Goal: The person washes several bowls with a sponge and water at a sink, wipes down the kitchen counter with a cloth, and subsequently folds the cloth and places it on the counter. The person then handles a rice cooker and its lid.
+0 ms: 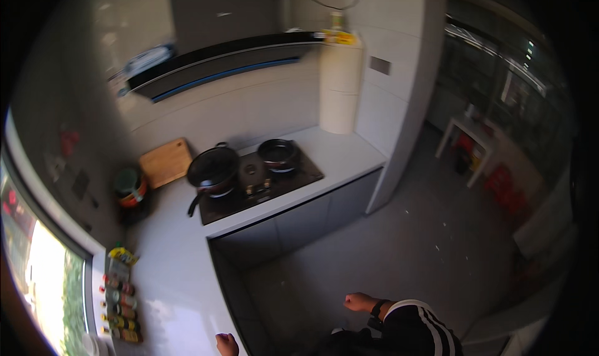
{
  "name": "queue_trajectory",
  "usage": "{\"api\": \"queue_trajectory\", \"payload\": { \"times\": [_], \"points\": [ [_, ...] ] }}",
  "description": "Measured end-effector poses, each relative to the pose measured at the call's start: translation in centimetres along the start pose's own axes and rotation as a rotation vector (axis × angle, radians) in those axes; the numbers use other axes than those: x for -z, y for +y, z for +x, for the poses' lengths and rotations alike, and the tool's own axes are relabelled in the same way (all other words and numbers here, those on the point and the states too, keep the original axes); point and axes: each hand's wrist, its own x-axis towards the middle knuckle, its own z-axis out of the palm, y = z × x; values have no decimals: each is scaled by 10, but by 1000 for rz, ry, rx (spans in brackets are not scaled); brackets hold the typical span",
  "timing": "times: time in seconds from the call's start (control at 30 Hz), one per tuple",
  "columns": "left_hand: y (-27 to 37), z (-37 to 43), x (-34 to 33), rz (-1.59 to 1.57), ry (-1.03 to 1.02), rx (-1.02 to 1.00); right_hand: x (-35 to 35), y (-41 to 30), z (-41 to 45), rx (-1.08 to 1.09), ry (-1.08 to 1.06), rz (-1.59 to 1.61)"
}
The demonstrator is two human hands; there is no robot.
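Note:
My left hand (227, 345) is at the bottom edge of the view, fingers curled, beside the front edge of the white countertop (168, 272). No object shows in it. My right hand (359, 302) is a loose fist over the grey floor, well away from the counter, and nothing is seen in it. A black band circles that wrist, below a dark sleeve with white stripes. Ahead, a black gas hob (252, 192) carries a long-handled wok (214, 164) on its left and a smaller dark pot (277, 154) on its right.
A wooden cutting board (166, 163) leans on the wall near a stacked cooker-like appliance (129, 187). Several sauce bottles (122, 311) line the window side. A range hood (224, 61) overhangs the hob. Past the wall end (398, 145) stand a small table (472, 134) and red stools (505, 187).

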Motion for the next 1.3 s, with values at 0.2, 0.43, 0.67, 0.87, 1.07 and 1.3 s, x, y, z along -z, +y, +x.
{"api": "queue_trajectory", "payload": {
  "times": [0.2,0.43,0.67,0.87,1.07,1.3],
  "points": [
    [133,0,-197,89,-443,-381,5,203,-136,-356,61,41],
    [228,-30,-371,598,-967,-534,0,278,-247,-830,577,375],
    [335,-84,-528,775,-1450,-577,-65,196,-353,-1208,1002,813],
    [444,-311,-677,553,-1842,-469,-404,42,-411,-1774,653,1084],
    [504,-559,-610,437,-1841,-885,-434,35,-417,-1734,839,1806],
    [405,-781,-573,700,-1908,-1862,-402,131,-536,-1697,1175,1280]
  ]
}}
